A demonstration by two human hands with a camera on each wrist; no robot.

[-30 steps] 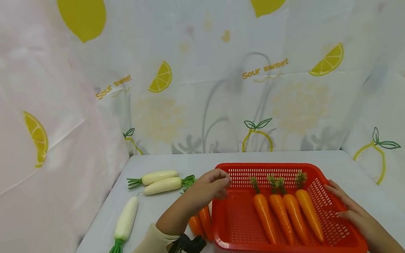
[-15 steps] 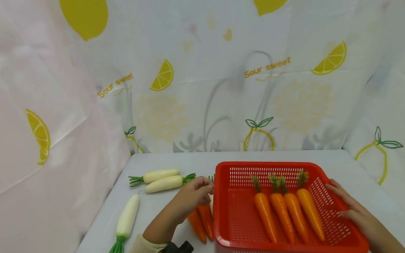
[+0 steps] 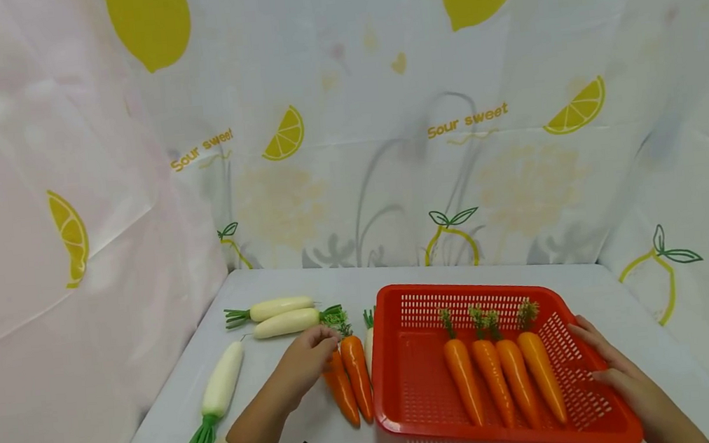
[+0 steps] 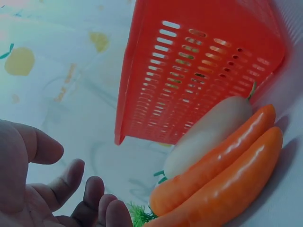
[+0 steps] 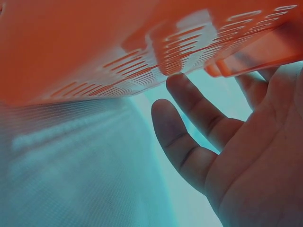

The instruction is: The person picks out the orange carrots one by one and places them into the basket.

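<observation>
My left hand [image 3: 309,355] is beside two orange carrots [image 3: 356,372] on the table, its fingers loosely bent with nothing in them. In the left wrist view these carrots [image 4: 222,189] lie side by side, with a white radish [image 4: 208,135] between them and the basket wall. My right hand [image 3: 628,384] holds the right rim of the red perforated basket [image 3: 403,414], thumb over the edge. Seen from the right wrist, two fingers [image 5: 175,132] extend beneath the basket's slotted side. Several carrots [image 3: 495,378] lie in a row in the basket's right half, leafy tops to the back.
Two white radishes [image 3: 283,316] lie at the back left of the white table [image 3: 284,425]. Another radish [image 3: 220,388] with green stalks rests at the left edge. A lemon-print cloth [image 3: 352,193] hangs behind and on both sides.
My left hand has drawn back leftward from over the basket's left rim to beside the loose carrots, uncovering more of them. The right hand stays at the basket's rim.
</observation>
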